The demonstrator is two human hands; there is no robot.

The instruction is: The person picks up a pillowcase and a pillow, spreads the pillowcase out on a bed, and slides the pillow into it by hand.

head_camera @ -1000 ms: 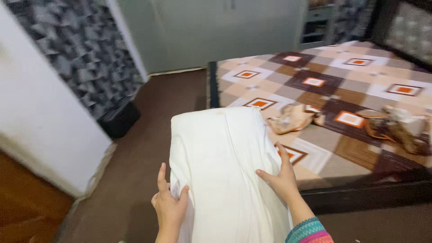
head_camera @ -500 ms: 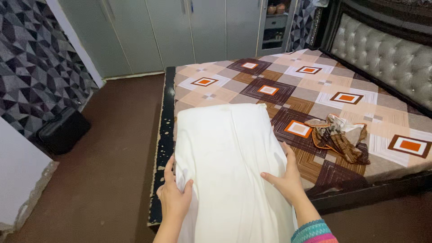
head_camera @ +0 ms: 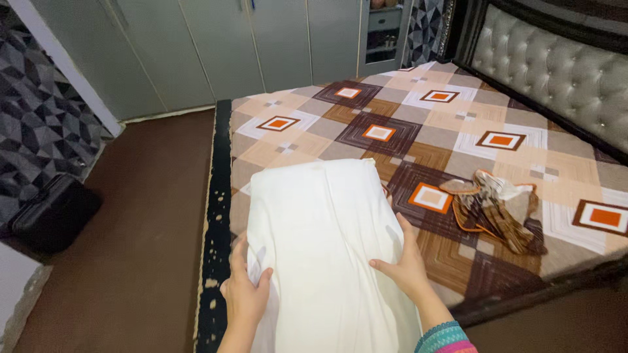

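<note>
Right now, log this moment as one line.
left hand: grips white pillow edge | right hand: flat on pillow side | bed: crumpled brown cloth

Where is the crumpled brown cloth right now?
In the head view, the cloth lies on the bed at right, near its foot edge, right of the white pillow.

No packages, labels, signs or screens show anywhere in this view.
</note>
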